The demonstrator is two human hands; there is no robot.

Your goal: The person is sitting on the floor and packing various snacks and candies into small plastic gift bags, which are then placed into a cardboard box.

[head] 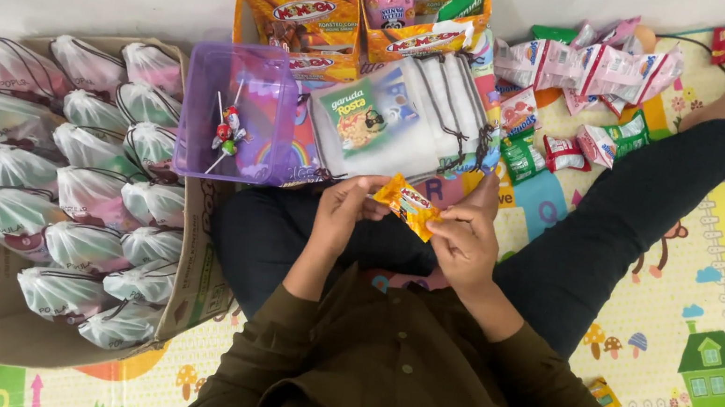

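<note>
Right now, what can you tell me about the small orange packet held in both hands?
The orange packet is a small, flat, glossy snack sachet, orange and yellow with a red printed patch, apparently sealed. It sits tilted, one end higher toward the left hand, whose fingertips pinch that end; the right hand pinches the lower end. It is held above the lap, just in front of a stack of white drawstring bags.

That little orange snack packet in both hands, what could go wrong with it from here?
The orange packet is pinched only at its ends by the left hand and right hand, so it might slip into the lap. The purple tub with lollipops sits close by the left hand; an elbow swing could tip it. The stack of white pouches could slide off.
</note>
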